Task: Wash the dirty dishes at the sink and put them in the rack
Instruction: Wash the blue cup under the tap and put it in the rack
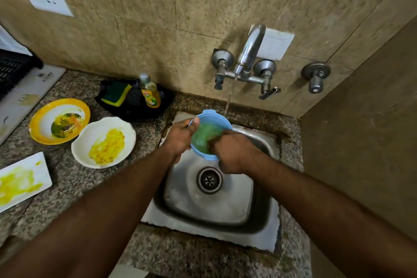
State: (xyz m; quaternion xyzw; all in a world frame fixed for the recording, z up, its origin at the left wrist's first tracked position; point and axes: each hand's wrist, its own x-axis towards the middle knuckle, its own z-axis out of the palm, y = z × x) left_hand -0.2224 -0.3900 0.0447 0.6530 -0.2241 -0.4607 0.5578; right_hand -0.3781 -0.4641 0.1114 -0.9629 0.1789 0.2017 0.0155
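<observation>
A light blue bowl [216, 118] with greenish water in it is tilted over the steel sink [225, 205]. My left hand [180, 139] grips its left rim, thumb over the edge. My right hand [234, 153] has its fingers inside the bowl against the wet inner wall; whether they hold anything is hidden. A thin stream of water falls from the tap [249, 52] just behind the bowl. On the counter to the left lie a yellow-rimmed plate [42, 117], a white bowl [90, 135] and a white rectangular plate [33, 165], all smeared with yellow food.
A black tray [135, 113] behind the dishes holds a green-yellow sponge [116, 93] and a dish soap bottle [150, 92]. A black rack [11, 70] stands at the far left on a white mat. A brown wall closes off the right side of the sink.
</observation>
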